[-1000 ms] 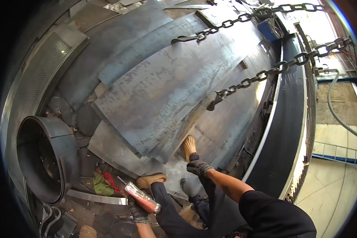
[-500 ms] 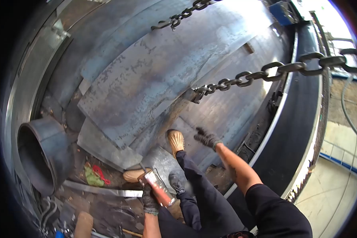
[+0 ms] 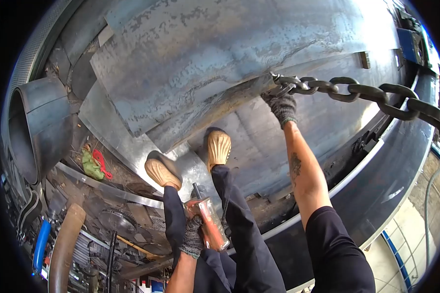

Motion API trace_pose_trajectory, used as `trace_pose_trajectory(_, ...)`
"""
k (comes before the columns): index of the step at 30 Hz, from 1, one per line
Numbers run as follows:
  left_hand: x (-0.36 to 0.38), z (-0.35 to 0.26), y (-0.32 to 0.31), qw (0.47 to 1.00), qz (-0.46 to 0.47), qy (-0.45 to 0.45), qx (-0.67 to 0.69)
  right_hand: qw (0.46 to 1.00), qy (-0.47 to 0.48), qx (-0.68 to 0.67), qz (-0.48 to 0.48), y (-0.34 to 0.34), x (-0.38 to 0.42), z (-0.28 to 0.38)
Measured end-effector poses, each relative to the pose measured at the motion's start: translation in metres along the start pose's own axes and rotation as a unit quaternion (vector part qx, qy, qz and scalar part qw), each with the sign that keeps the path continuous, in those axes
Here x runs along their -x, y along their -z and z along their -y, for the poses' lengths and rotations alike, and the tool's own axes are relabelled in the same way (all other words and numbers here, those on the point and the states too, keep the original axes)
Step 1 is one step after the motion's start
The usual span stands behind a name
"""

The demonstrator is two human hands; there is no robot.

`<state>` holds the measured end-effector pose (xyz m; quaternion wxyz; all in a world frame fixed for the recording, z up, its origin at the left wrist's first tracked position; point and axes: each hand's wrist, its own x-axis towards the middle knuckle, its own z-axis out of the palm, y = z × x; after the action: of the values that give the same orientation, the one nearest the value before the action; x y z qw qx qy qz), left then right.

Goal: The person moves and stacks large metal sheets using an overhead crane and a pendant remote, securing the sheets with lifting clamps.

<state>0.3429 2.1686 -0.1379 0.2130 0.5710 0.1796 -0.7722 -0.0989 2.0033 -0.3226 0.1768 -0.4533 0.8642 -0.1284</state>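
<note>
The taut chain (image 3: 357,93) bars the way right of my right hand (image 3: 282,108); bare steel sheet (image 3: 205,53) above lies open, my shoes (image 3: 218,146) crowd below.

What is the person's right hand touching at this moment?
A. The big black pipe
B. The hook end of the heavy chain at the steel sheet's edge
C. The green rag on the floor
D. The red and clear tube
B: the gloved right hand is at the hook end of the chain, where it meets the edge of the steel sheet; the tube is in the left hand.
</note>
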Motion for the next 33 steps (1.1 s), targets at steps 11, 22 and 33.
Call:
trace_pose_trajectory(11,-0.027,-0.018,0.008,0.999,-0.01,-0.025,0.018,0.959,0.099,0.266,-0.016,-0.04,-0.005,-0.048)
trace_pose_trajectory(22,-0.043,0.006,-0.009,1.0,0.004,0.01,0.001,0.981,-0.009,0.172,0.09,-0.018,-0.008,-0.022)
trace_pose_trajectory(33,-0.045,-0.015,-0.018,0.998,-0.008,-0.046,-0.051,0.989,-0.046,-0.054,0.133,0.001,0.0,-0.033)
